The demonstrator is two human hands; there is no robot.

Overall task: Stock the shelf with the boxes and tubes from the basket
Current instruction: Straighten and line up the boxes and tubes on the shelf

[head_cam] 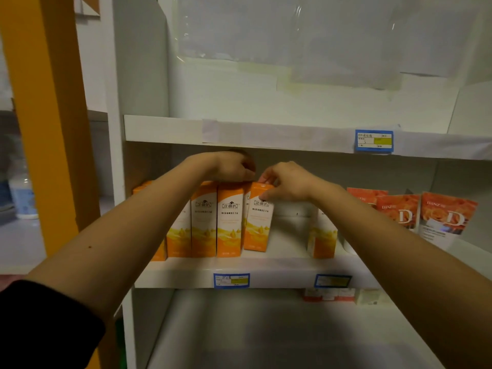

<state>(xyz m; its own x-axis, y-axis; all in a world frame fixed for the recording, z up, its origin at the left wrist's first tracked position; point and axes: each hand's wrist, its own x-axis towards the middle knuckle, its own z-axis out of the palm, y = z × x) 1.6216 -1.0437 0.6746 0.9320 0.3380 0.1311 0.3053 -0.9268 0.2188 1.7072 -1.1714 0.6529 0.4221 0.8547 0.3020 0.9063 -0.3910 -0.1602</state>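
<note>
A row of tall orange-and-white boxes (204,222) stands upright on the middle shelf (282,270). My left hand (233,166) rests on the tops of the boxes in the row, fingers curled over them. My right hand (286,182) pinches the top of the rightmost box (257,225), which leans slightly against its neighbour. One more orange-and-white box (322,235) stands apart to the right, partly behind my right forearm. The basket is out of view.
Red-orange tubes (426,217) with a large D stand at the shelf's right end. Blue price tags (374,141) mark the shelf edges. The upper shelf (165,129) is bare; small boxes (330,295) sit deep on the lower shelf. An orange post (50,129) stands left.
</note>
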